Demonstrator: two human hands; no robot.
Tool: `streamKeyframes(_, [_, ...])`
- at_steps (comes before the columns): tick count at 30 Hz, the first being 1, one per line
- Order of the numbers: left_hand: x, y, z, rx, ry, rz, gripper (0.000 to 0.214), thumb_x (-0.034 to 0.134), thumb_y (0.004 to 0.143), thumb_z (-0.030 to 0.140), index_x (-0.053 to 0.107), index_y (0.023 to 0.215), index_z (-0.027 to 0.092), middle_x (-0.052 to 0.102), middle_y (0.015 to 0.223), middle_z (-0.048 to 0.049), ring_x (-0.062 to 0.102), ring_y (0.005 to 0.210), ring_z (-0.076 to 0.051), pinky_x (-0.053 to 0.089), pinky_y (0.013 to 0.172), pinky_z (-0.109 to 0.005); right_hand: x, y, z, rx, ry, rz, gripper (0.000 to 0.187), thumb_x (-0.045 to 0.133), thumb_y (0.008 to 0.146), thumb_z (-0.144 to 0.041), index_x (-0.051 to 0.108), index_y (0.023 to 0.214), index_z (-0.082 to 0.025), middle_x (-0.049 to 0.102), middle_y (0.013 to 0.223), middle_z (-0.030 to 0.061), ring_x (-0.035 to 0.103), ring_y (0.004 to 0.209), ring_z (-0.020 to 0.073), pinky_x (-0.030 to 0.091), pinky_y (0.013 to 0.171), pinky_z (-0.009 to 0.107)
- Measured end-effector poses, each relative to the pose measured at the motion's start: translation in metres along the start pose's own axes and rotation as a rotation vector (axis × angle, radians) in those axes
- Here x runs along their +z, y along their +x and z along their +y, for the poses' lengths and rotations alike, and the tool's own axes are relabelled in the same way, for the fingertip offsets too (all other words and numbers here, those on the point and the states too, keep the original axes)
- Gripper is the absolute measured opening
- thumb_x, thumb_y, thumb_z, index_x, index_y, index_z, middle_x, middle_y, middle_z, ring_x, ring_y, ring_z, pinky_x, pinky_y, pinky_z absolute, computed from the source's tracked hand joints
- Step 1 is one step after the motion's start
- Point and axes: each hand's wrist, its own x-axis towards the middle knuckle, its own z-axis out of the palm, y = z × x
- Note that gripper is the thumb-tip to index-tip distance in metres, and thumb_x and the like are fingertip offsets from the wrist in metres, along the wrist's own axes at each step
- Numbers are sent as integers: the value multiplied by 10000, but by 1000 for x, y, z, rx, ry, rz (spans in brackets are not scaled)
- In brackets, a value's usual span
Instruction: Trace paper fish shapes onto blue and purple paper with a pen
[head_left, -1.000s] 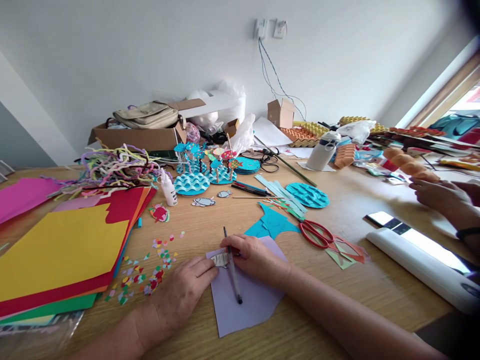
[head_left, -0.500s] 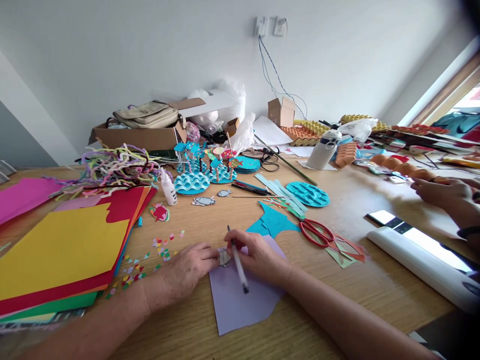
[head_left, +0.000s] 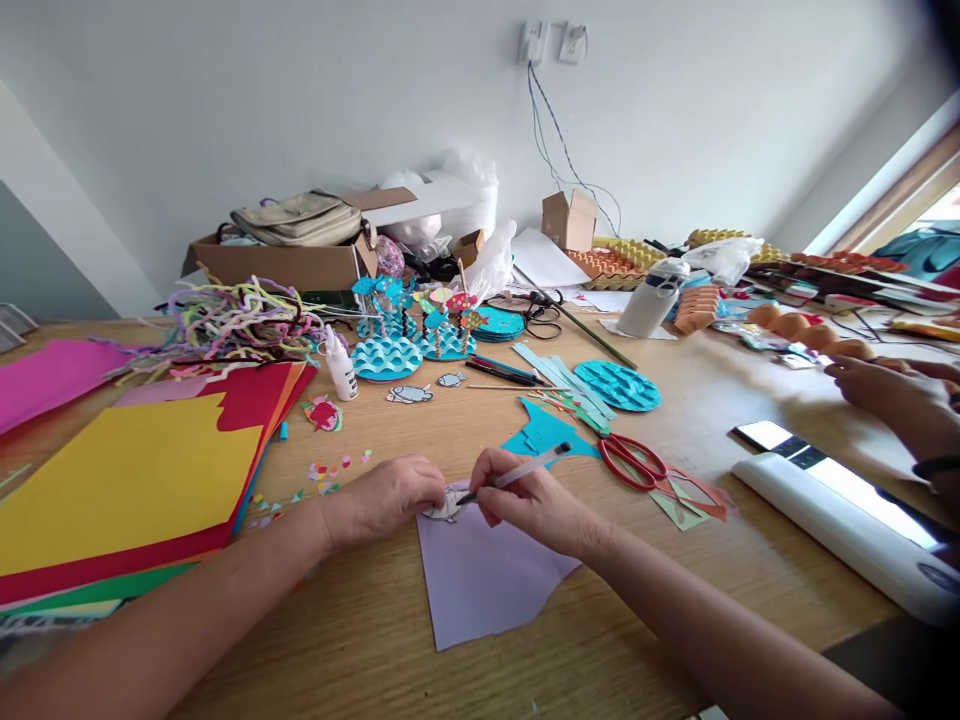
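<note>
My left hand [head_left: 390, 497] presses a small paper fish cutout [head_left: 447, 505] onto a lilac sheet of paper [head_left: 484, 575] on the wooden table; its fingers are closed on the cutout's left edge. My right hand [head_left: 525, 497] grips a grey pen [head_left: 525, 468], tip down on the fish, barrel slanting up to the right. Red-handled scissors [head_left: 634, 461] lie just right of my right hand. Teal paper scraps [head_left: 544, 433] sit behind the hands.
A stack of coloured paper sheets [head_left: 127, 490] lies at left, with confetti bits [head_left: 322, 470] beside it. A glue bottle [head_left: 343, 370], blue wave discs [head_left: 386, 358] and pipe cleaners [head_left: 232, 325] stand farther back. Another person's hands [head_left: 900, 395] work at right, near a white device [head_left: 840, 520].
My right hand turned the pen from pointing toward me to tip-down on the fish cutout. Both hands shifted slightly away from me, and the view drifted.
</note>
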Motion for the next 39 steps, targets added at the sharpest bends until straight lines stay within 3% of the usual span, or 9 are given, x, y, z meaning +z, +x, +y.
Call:
streamKeyframes(8, [-3, 4, -3, 16, -75, 14, 210, 449, 885, 110, 621, 777, 160, 610, 799, -23, 545, 771, -131, 402, 708, -217, 16, 7, 13, -89, -231, 5, 135, 479, 697, -99, 530, 745, -214, 542, 629, -46, 506, 602, 108, 382, 544, 190])
streamKeyframes(26, [-4, 4, -2, -12, -78, 0, 193, 491, 874, 83, 651, 791, 153, 604, 761, -16, 545, 748, -135, 388, 695, -219, 12, 12, 11, -72, -229, -93, 168, 452, 668, -82, 523, 723, -224, 534, 629, -64, 512, 593, 99, 369, 524, 180])
streamKeyframes(39, [-2, 3, -6, 13, -84, 2, 208, 473, 879, 78, 643, 789, 158, 608, 782, -19, 551, 768, -135, 392, 705, -217, 13, 12, 15, -86, -241, -80, 177, 461, 677, -64, 512, 736, -223, 524, 627, -66, 491, 581, 86, 372, 522, 163])
